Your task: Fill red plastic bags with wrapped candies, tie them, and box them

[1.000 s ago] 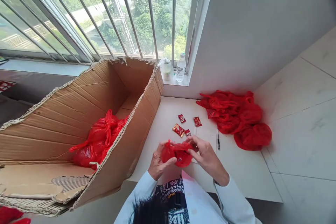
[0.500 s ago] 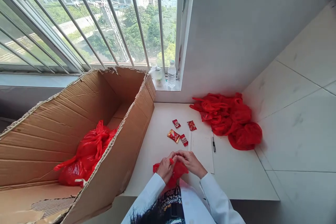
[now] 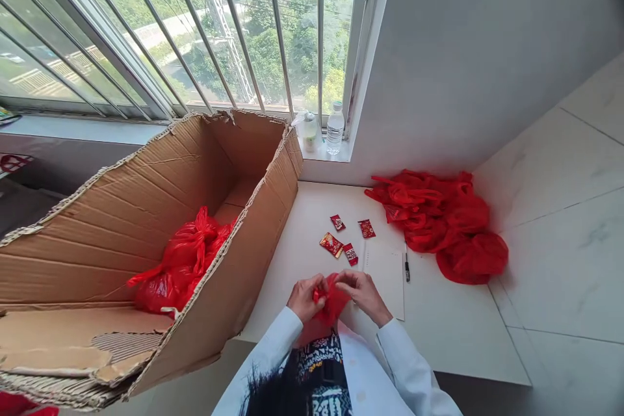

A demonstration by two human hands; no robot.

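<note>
R hand [image 3: 361,294] has moved off L hand [image 3: 306,299], w/ red bag [image 3: 334,304] btwn, both grips clamped on it.

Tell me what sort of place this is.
Probably a makeshift work corner indoors: a white table bearing small red packets, a big open cardboard box beside it, and a barred window looking out on trees and buildings.
</note>
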